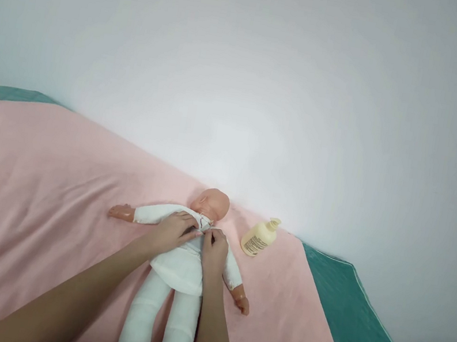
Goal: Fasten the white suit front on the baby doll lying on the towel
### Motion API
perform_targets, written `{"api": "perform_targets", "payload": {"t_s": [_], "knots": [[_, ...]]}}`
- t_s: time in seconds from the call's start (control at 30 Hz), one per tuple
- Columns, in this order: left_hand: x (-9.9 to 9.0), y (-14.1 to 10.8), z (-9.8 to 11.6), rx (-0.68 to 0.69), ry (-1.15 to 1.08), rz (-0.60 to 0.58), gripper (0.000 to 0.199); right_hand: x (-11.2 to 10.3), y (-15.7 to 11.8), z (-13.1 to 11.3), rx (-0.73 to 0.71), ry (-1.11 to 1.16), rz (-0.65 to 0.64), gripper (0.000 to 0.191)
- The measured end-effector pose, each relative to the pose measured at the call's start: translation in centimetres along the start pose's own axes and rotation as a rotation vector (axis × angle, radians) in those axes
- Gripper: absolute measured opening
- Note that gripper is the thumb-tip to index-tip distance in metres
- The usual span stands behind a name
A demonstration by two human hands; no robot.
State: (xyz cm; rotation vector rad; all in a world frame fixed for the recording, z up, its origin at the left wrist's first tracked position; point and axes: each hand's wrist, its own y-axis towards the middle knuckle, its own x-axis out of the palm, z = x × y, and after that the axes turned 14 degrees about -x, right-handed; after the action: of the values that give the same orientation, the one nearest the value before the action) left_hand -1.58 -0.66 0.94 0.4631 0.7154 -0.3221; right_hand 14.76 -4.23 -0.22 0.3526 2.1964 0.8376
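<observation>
Doll (pixel 182 268) lay head toward the far edge of the pink sheet (pixel 58 166), left hand (pixel 177 228) and right hand (pixel 216 251) part-curled at its neckline (pixel 204 223), couldn't tell if gripping it, pale-yellow pump bottle (pixel 260 237) near the sheet's far-right corner.

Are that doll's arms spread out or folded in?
Spread out: on the doll, both arms angle outward, one to each side, over the pink cloth.

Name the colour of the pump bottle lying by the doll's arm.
The pump bottle is pale yellow, with dark print; the head view shows it.
</observation>
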Motion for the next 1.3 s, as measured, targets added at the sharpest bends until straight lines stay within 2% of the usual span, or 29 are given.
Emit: {"api": "perform_targets", "payload": {"t_s": [0.13, 0.37, 0.67, 0.9, 1.3], "knots": [[0.2, 0.0, 0.0, 0.0, 0.035, 0.007, 0.032, -0.2, -0.6, -0.1, -0.007, 0.008, -0.017, 0.029], [0.6, -0.4, -0.1, 0.024, 0.011, 0.09, 0.03, -0.4, -1.2, -0.6, -0.042, 0.074, 0.04, 0.022], [0.4, -0.5, 0.3, -0.029, 0.017, 0.045, 0.03, -0.1, -0.7, -0.2, -0.038, 0.024, -0.06, 0.025], [0.6, -0.4, -0.2, -0.014, 0.027, 0.046, 0.032, -0.4, -1.1, -0.4, -0.059, 0.064, -0.029, 0.025], [0.7, -0.2, -0.5, -0.018, 0.026, 0.023, 0.03, -0.1, -1.2, 0.2, -0.061, 0.035, -0.096, 0.029]]}}
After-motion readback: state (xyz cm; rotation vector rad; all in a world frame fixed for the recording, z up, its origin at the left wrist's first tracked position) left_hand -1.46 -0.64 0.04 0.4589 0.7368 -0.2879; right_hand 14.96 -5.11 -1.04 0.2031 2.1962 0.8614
